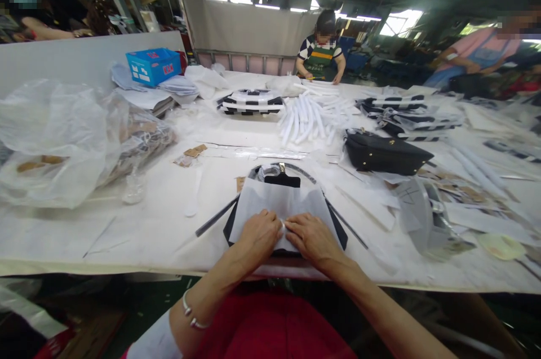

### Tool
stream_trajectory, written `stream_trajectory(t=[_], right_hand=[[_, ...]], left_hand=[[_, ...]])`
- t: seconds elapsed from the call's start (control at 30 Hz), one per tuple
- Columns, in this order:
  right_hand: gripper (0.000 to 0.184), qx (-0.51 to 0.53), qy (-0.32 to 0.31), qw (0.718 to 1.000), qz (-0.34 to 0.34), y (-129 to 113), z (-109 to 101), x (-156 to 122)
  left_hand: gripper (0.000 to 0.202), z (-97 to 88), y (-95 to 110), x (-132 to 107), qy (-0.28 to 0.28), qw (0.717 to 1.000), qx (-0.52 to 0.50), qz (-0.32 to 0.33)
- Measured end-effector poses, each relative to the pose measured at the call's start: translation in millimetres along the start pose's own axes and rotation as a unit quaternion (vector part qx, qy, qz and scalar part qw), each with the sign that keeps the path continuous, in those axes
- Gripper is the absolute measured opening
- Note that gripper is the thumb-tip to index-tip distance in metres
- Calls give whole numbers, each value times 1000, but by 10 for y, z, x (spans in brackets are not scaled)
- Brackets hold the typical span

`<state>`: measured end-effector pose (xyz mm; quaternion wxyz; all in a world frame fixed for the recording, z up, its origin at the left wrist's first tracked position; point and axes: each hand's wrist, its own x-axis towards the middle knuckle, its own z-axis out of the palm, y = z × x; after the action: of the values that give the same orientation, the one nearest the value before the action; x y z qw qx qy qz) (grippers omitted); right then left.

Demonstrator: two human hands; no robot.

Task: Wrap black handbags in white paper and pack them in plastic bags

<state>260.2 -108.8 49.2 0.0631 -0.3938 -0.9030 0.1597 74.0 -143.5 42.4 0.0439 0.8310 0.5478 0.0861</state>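
One messy desk (156, 229), strip lights (239, 0) overhead, blue box (154, 67), white sheet (270, 199) over black bag (282, 180); left hand (261, 235), right hand (315, 238) curled there, can't tell if pinching.

The left hand (261, 234) and right hand (311, 236) lay close together on a white sheet (291, 201) over a black bag (341, 236).
Whether the fingertips pinched the sheet or only pressed it was hard to tell. A black flap (282, 180) with a metal clasp (282, 167) showed at the sheet's upper edge. Farther up the white table (147, 229), a second black bag (380, 153) stood to the right, white strips (306, 118) lay heaped beyond, and a checked bag (252, 103) lay left of the heap. A blue box (153, 66) sat at the back left. Across the table stood a person in a green apron (320, 57).
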Motion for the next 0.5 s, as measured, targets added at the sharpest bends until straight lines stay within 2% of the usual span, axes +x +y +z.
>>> stream_trajectory(t=[0.13, 0.23, 0.3, 0.4, 0.5], right_hand=[[30, 85, 4, 996, -5, 125, 32, 13], [38, 120, -2, 993, 14, 158, -9, 37], [40, 114, -8, 993, 21, 139, -47, 52], [34, 68, -33, 997, 0, 76, -108, 92], [26, 17, -60, 998, -14, 4, -161, 166]], left_hand=[[23, -42, -27, -62, 26, 998, -60, -9], [18, 25, -47, -111, 40, 995, -92, 5], [16, 82, -56, -127, 49, 994, -102, -4], [15, 127, -63, -108, 48, 993, -106, -26], [19, 118, -63, -55, 30, 995, -90, -10]])
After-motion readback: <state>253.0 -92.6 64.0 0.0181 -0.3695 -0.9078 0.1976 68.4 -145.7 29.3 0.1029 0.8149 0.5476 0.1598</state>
